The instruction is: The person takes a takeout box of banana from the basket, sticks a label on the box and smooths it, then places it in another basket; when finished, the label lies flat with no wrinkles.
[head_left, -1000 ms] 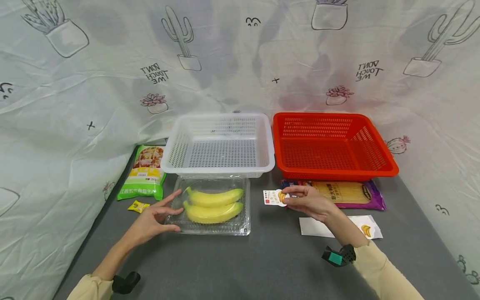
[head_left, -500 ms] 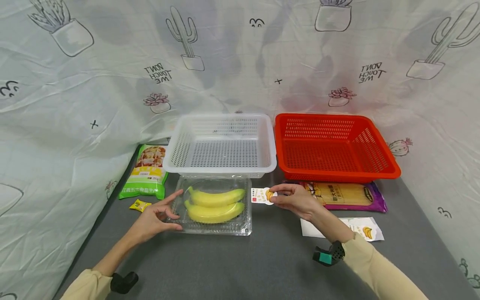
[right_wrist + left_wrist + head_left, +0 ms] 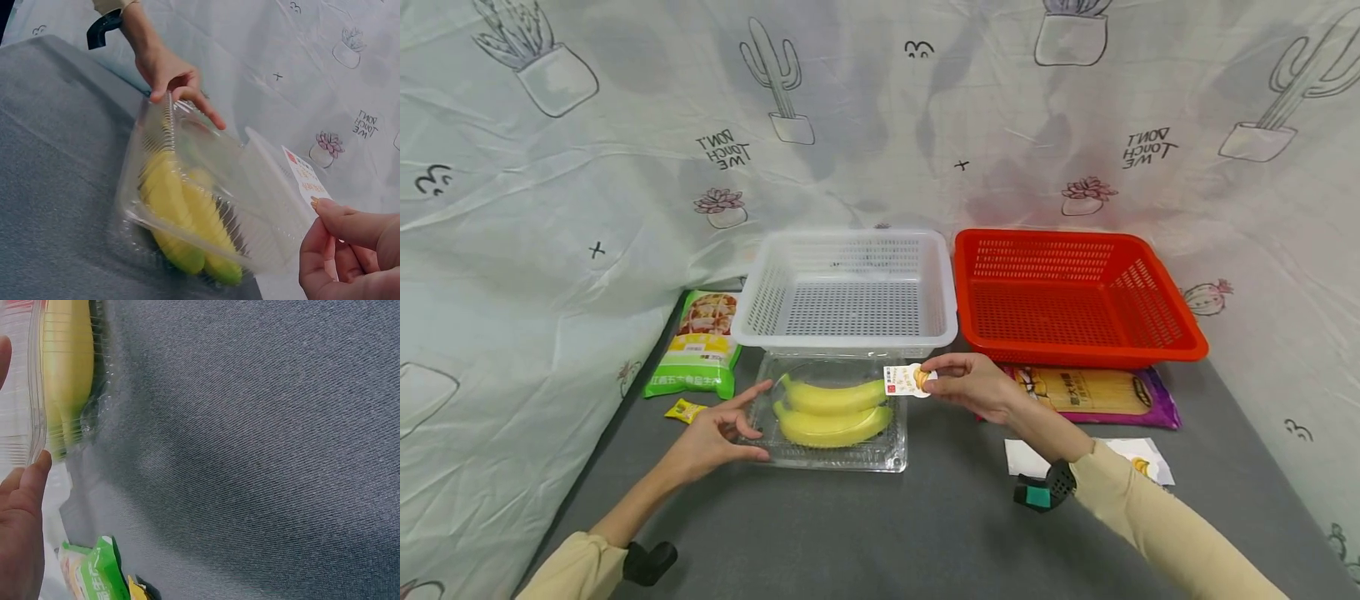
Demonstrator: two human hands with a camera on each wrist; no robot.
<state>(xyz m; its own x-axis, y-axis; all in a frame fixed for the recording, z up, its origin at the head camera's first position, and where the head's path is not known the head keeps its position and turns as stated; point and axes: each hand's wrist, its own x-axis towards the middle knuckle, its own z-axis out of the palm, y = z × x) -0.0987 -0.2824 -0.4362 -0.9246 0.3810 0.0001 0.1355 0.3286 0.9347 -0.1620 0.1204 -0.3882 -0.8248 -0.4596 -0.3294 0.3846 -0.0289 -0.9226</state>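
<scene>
A clear plastic box (image 3: pixel 865 459) with two yellow bananas (image 3: pixel 831 427) inside lies in front of the white basket. At its left end my left hand (image 3: pixel 706 443) rests with forefinger and thumb spread against the side; the left wrist view shows fingertips (image 3: pixel 42 460) touching the clear wall. My right hand (image 3: pixel 981 388) pinches a small white label (image 3: pixel 899 381) with a banana picture by its right end. In the head view the label overlaps the box's right part; in the right wrist view the label (image 3: pixel 305 174) appears beside the lid, and contact is unclear.
Behind the box stand a white basket (image 3: pixel 850 340) and a red basket (image 3: pixel 1078 353). A green food bag (image 3: pixel 696 358) and a small yellow packet (image 3: pixel 684 410) lie left. A purple noodle pack (image 3: pixel 1097 398) and white papers (image 3: pixel 1025 458) lie right, partly under my right arm.
My right hand has moved left and slightly away from me, bringing the pinched label from beside the box to over its right part. My left hand has stayed at the box's left end.
</scene>
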